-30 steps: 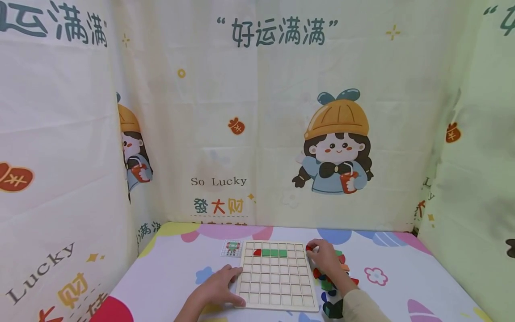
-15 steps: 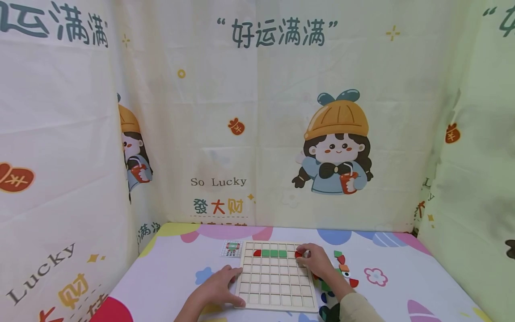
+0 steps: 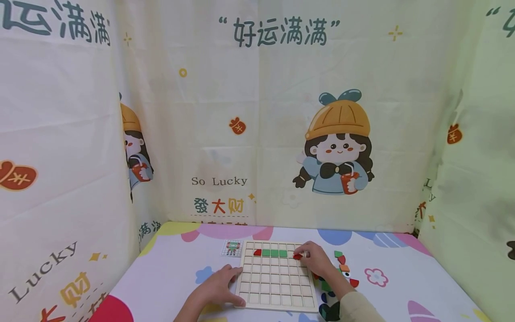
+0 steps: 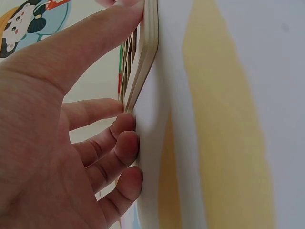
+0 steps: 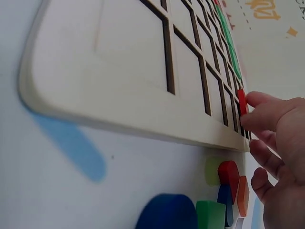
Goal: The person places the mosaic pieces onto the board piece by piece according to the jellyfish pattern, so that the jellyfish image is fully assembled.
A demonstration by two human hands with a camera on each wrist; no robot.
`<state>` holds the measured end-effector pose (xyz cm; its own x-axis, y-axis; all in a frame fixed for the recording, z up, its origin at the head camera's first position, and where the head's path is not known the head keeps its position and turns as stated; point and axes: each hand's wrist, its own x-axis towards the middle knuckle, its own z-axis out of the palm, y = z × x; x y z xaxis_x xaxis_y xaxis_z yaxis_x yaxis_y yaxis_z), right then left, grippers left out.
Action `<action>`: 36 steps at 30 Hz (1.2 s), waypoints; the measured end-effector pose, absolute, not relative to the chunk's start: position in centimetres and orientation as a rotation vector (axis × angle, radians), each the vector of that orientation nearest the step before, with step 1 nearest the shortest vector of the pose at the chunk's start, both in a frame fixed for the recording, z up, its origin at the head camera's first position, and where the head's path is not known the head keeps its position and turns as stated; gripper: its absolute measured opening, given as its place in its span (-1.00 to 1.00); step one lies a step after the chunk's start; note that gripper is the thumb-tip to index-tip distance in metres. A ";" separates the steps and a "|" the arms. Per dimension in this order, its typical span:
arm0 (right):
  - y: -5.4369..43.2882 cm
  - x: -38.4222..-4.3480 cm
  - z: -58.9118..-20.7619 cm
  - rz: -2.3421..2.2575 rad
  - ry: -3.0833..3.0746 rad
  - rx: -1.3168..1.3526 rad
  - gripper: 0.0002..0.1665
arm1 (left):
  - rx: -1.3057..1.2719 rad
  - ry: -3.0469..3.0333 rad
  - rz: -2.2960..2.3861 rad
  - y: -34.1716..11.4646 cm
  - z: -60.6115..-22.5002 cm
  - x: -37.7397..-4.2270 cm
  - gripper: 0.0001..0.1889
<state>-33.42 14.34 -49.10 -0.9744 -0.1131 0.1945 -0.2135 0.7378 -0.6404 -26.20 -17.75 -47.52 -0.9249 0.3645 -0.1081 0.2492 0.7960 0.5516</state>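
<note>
A wooden grid board (image 3: 277, 305) lies on the table, with a red piece (image 3: 258, 252) and a row of green square pieces (image 3: 274, 253) in its second row from the far edge. Over that row's right part, my right hand (image 3: 315, 258) pinches another red piece (image 3: 297, 256); in the right wrist view this red piece (image 5: 242, 101) stands tilted at the grid lines between thumb and fingertips. My left hand (image 3: 219, 285) rests at the board's left side, thumb at the near corner and index fingertip at the edge. Its other fingers (image 4: 126, 145) bend loosely beside the board.
Several loose coloured pieces (image 3: 354, 282) lie right of the board, partly hidden under my right forearm. A small pattern card (image 3: 231, 248) with a robot figure lies at the board's far left corner. Printed cloth walls (image 3: 273, 147) enclose the table.
My right hand has carried the red piece leftward from beside the board onto its right part, and the piece now tilts in the fingers. The left hand stays put.
</note>
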 end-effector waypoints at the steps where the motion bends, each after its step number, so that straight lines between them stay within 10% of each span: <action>1: 14.3 -33.4 -49.1 1.047 -2.784 0.278 -0.73 | 0.481 2.778 0.809 -17.8 -47.5 -26.2 -0.06; 36: 13.2 -33.0 -49.0 1.073 -2.718 0.374 -0.74 | 0.475 2.775 0.807 -17.8 -47.7 -26.3 -0.06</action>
<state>-32.97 13.16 -49.03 -0.9490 -0.1611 0.2711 -0.3028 0.7054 -0.6409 -26.30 -17.81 -47.70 -0.9254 0.3621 -0.1120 0.2456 0.7978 0.5506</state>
